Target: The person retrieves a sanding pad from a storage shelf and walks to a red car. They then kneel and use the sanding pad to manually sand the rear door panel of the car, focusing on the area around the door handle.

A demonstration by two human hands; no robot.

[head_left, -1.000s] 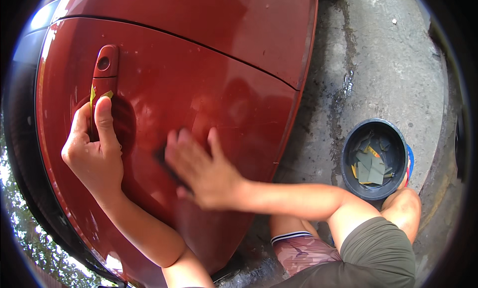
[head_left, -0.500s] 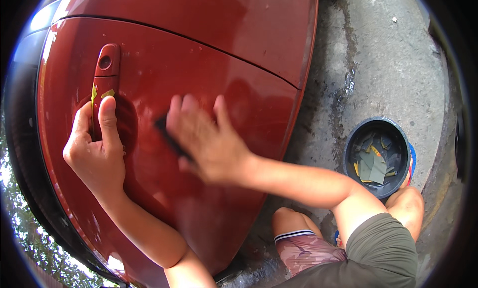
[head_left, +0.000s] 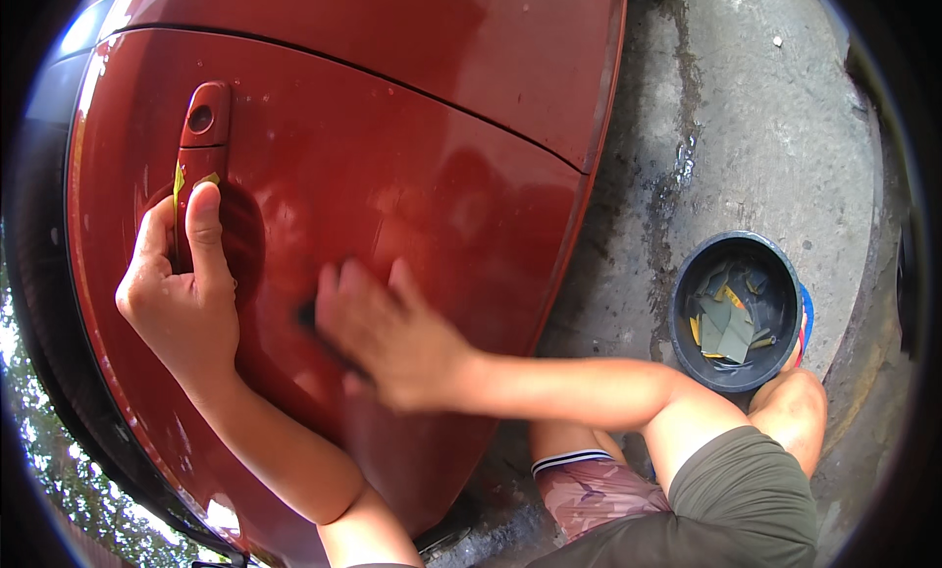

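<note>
Right hand (head_left: 397,347) over door (head_left: 471,234), seam (head_left: 491,122) well apart

Left hand (head_left: 188,308) round handle (head_left: 205,127) | block (head_left: 334,348) under right hand (head_left: 400,344), on door (head_left: 471,234) | bucket (head_left: 689,284) on floor (head_left: 765,127) at right | sheets (head_left: 726,331) inside

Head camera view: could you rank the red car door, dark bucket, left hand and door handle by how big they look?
1. Red car door
2. Dark bucket
3. Left hand
4. Door handle, judged by its visible part only; the hand covers some of it.
</note>
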